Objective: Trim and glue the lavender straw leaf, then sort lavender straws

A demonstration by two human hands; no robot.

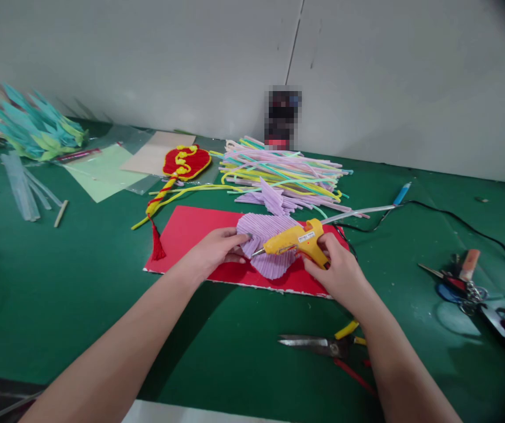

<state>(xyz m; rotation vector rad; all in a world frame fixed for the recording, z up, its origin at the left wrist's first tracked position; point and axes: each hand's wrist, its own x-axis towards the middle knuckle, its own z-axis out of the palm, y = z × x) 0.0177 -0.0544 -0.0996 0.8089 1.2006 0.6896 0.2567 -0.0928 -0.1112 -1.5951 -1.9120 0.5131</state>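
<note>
The purple piece [272,267] lies between the two hands, over the red board [199,235], with its left edge at the fingertips of the left hand [228,245] and its right part under the glue gun [294,239]. From the right hand [334,261], which has the gun, the piece lies to the left; the left hand is the nearer of the two, right at its edge. The gun's long axis runs across the piece, from the right grip leftward and a little toward the person, so that the nozzle [258,252] ends over the piece just beside the left fingertips; whether the tip touches the piece cannot be told. The piece's ridges slant across its face. The left fingers are brought close together on that left edge, seemingly in a light pinch, though what is underneath is hidden. The right hand is curled around the gun's handle, with little gap left; whether the trigger is pressed does not show. A glue stick [358,212] juts from the gun's back, away from the right grip to the far right. Beyond both grips is the stem pile [279,167]; beyond the left one, farther left, is the red ornament [186,163]. The shears [309,342] lie on the near side of the right grip, partly behind the forearm.
</note>
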